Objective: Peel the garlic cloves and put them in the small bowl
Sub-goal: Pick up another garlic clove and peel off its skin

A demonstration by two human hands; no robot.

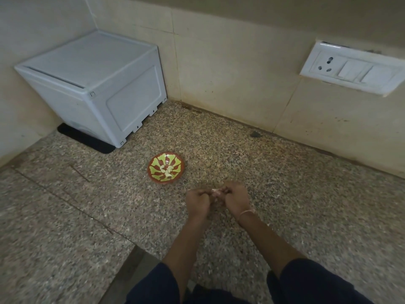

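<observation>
Speckled counter [285, 194]; white box [94, 84] on black mat [87, 139], far-left corner; socket plate [355, 69] on right wall; bowl [150, 172] holding peeled cloves [166, 170], just beyond the hands; left hand [198, 201] and right hand [236, 198] together, fingers curled, pinching one clove [215, 191].

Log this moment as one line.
step: peeling | left hand: pinches garlic clove | right hand: pinches same clove | small bowl: holds peeled cloves

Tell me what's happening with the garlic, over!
Left hand and right hand pinch one clove. Bowl holds peeled cloves. Nothing blocks the bowl.
</observation>
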